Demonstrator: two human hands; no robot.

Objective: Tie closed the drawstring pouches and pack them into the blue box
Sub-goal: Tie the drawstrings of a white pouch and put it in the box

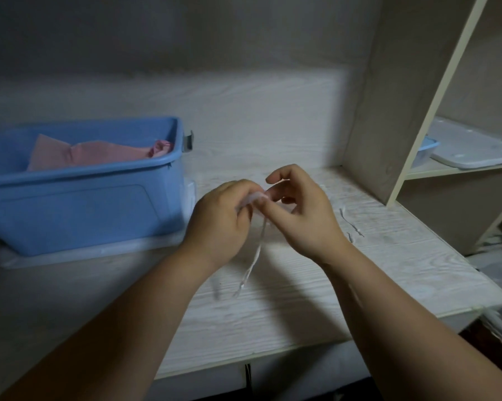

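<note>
The worktop (301,299) is pale wood grain. Its front edge is close under the forearms, and its right end stops just past the shelf upright (388,111). The blue box (84,209) stands on the left part, open, with pink pouches (99,154) already lying inside.

The two hands meet above the middle of the worktop, near the box. The left hand (218,218) is curled and pinches a small white pouch (254,198). The right hand (299,215) pinches the same pouch at its mouth, index finger raised. I cannot tell if it also holds the cord. The drawstring (255,256) hangs down between the wrists and its ends almost reach the worktop.

The step seems to be the tying. To do it well, I think the left hand should keep the neck gathered tight while the right catches both hanging ends, pulls them evenly and draws the knot close to the fabric.

There is free room leftward to the box. The box rim must be cleared from above. On the right the upright limits the elbow, and loose threads (351,224) lie there.
</note>
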